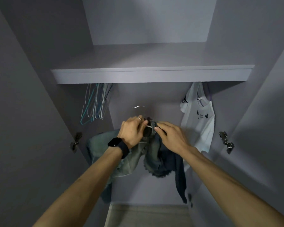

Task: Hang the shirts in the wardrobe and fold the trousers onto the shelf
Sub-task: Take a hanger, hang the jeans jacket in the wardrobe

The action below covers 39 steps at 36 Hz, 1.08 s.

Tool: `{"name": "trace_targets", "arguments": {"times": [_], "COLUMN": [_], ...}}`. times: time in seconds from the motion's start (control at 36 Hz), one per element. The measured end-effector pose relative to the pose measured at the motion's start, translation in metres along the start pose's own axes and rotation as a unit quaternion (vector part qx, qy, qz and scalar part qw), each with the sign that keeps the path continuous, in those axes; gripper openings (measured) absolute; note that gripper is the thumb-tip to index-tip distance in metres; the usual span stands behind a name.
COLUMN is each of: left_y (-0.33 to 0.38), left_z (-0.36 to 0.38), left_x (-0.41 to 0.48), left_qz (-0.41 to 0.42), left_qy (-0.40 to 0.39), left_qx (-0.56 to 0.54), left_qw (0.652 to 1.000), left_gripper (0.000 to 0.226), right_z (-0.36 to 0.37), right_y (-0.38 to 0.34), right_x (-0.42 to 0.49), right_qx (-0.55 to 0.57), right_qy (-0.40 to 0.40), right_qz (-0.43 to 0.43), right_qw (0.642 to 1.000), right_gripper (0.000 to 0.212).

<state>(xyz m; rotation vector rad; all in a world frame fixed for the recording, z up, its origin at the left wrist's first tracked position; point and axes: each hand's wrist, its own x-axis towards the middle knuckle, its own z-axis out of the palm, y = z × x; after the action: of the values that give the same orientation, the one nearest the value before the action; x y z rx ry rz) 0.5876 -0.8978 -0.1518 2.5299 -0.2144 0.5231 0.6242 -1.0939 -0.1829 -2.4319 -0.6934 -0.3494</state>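
Head view into the open wardrobe (39,79), as I read it from left to right.

Upper left of centre: a bunch of empty wire hangers (95,104), teal and pale, hangs under the left end of the shelf (152,74). Below them, a metal hinge (75,142) sits on the left side panel.

Centre: my operator's left hand (132,131), with a ring (139,118) on one finger and a black watch (117,145) at the wrist, has its fingers curled round the collar of the denim shirt (152,154). A thin hanger hook (138,106) rises just above this hand; I cannot tell whether it is on the rail. The denim shirt hangs in the middle of the frame, below the shelf and between both forearms. Its left part is faded grey-green, its right part dark blue, and its hem is frayed.

Right of centre: the right hand (170,136) pinches the same collar, thumb on top, touching the left hand's fingertips.

Right: a white T-shirt (198,118) with small dark prints hangs under the shelf's right end, just beside the denim shirt. A second hinge (226,142) sits on the right panel.
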Motion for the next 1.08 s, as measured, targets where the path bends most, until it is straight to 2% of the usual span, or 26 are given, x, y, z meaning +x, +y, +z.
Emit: {"name": "trace_targets", "arguments": {"times": [0.06, 0.11, 0.25, 0.36, 0.53, 0.64, 0.72, 0.89, 1.0, 1.08], "left_y": [-0.004, -0.013, -0.016, -0.007, -0.012, -0.004, 0.001, 0.006, 0.011, 0.012], "left_z": [-0.004, -0.011, -0.020, -0.017, -0.016, 0.000, 0.008, 0.019, 0.026, 0.024], "left_x": [0.002, 0.002, 0.002, 0.004, 0.005, 0.000, 0.003, 0.009, 0.012, 0.015], "left_qz": [-0.030, -0.060, -0.102, -0.087, -0.116, -0.120, -0.124, -0.123, -0.089, -0.057], "left_qy": [0.000, -0.001, -0.016, -0.026, -0.045, -0.054, -0.053, -0.049, -0.044, -0.058], "left_qx": [-0.018, -0.035, -0.073, -0.064, -0.054, -0.043, -0.042, -0.054, -0.023, 0.000], "left_qw": [0.999, 0.998, 0.992, 0.994, 0.991, 0.990, 0.990, 0.990, 0.995, 0.997], "left_gripper": [0.033, 0.036, 0.037, 0.039, 0.038, 0.038, 0.038, 0.041, 0.041, 0.040], "right_z": [-0.010, -0.021, -0.029, -0.030, -0.041, -0.042, -0.047, -0.046, -0.043, -0.038], "right_y": [0.006, 0.015, 0.021, 0.032, 0.066, 0.071, 0.058, 0.038, 0.031, 0.023], "right_x": [-0.001, -0.007, -0.004, 0.001, -0.004, -0.008, -0.005, -0.005, -0.018, -0.030], "right_qx": [-0.028, -0.050, -0.106, -0.170, -0.198, -0.166, -0.105, -0.084, -0.083, -0.060], "right_qy": [-0.079, -0.106, -0.191, -0.186, -0.233, -0.269, -0.253, -0.234, -0.215, -0.180], "right_qz": [0.054, 0.080, 0.023, -0.037, 0.037, 0.057, 0.038, 0.003, 0.004, 0.037], "right_qw": [0.995, 0.990, 0.976, 0.967, 0.951, 0.947, 0.961, 0.969, 0.973, 0.981], "right_gripper": [0.059, 0.064, 0.053, 0.033, 0.031, 0.021, 0.041, 0.017, 0.017, 0.018]}}
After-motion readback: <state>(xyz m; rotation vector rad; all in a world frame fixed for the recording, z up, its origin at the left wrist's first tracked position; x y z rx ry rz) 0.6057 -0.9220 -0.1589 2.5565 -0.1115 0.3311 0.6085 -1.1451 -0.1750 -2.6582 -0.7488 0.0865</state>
